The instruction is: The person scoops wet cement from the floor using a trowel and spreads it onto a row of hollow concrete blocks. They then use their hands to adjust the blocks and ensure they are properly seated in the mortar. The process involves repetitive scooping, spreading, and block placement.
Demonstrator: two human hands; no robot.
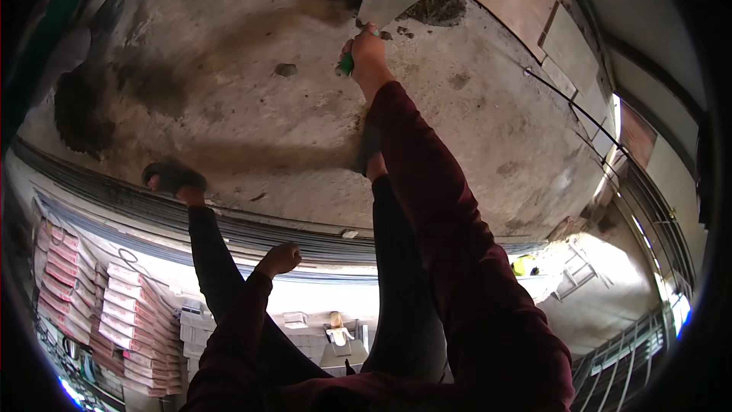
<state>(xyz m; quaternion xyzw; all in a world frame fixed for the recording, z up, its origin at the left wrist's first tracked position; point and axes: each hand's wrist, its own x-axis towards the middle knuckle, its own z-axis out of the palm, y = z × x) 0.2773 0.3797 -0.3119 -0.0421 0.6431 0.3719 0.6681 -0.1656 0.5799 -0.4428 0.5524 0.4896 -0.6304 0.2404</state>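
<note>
My right hand (367, 53) is closed round the green handle of a pointed trowel (387, 4). The trowel's flat, pale blade reaches out to the far wall side, over the edge of a dark, wet-looking patch of mortar (442, 9). Small dark crumbs lie on the concrete floor (290, 107) by the blade. My left hand (280, 259) is curled into a fist above my left thigh, with nothing visible in it and apart from any tool.
At the upper left, a co-worker's green sleeve (53, 27) reaches in. Long thin bars (114, 191) run behind my feet. Stacked bags (130, 320) stand lower left. A thin dark rod (564, 95) crosses at right, near leaning boards (572, 46). A damp dark patch (80, 111) marks the floor.
</note>
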